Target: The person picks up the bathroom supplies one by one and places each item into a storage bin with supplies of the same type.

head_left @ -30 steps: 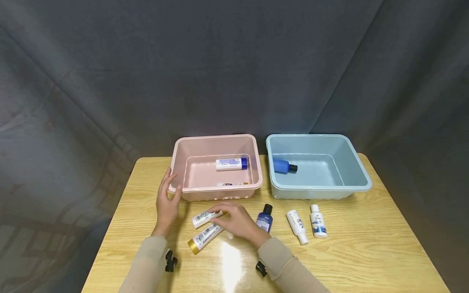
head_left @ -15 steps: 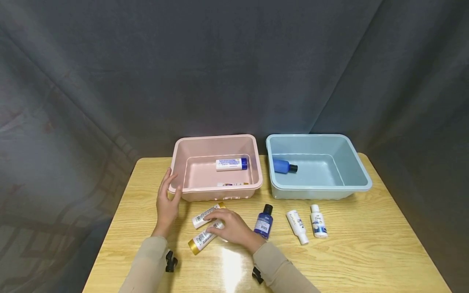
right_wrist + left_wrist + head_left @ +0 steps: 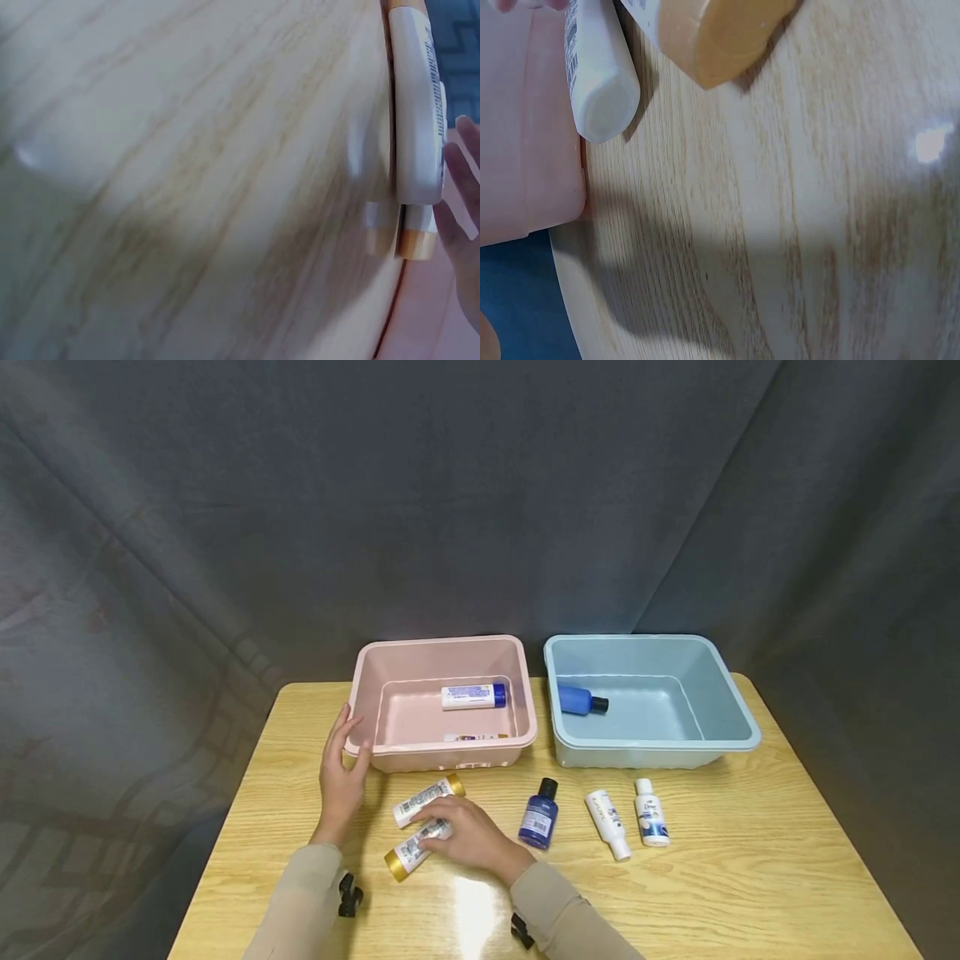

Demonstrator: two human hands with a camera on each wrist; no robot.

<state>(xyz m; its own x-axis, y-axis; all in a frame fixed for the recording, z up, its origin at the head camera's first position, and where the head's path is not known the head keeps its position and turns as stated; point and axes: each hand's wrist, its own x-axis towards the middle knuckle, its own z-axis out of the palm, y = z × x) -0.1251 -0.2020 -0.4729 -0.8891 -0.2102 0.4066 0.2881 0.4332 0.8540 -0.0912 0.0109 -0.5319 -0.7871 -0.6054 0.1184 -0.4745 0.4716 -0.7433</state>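
Observation:
In the head view my left hand (image 3: pixel 343 789) rests at the pink bin's (image 3: pixel 456 760) near left corner, fingers spread over the rim. My right hand (image 3: pixel 472 837) reaches over two white gold-capped tubes that lie on the table. Its thumb and fingers are apart above the nearer tube (image 3: pixel 414 850), partly hiding it. In the right wrist view the spread fingers of the right hand (image 3: pixel 466 217) stand close by this tube (image 3: pixel 416 112). The farther tube (image 3: pixel 427 800) lies in front of the pink bin, its gold cap pointing right.
Inside the pink bin lie a blue-capped white tube (image 3: pixel 472 697) and another tube (image 3: pixel 476 737). The light blue bin (image 3: pixel 652 746) holds a blue bottle (image 3: pixel 577 700). A dark blue bottle (image 3: pixel 538 818) and two white bottles, left (image 3: pixel 608 822) and right (image 3: pixel 651 814), lie on the table (image 3: pixel 750 877).
My right hand has shifted left and slightly down along the nearer tube, uncovering the farther tube's gold cap and more of the dark blue bottle. The left hand stays at the bin.

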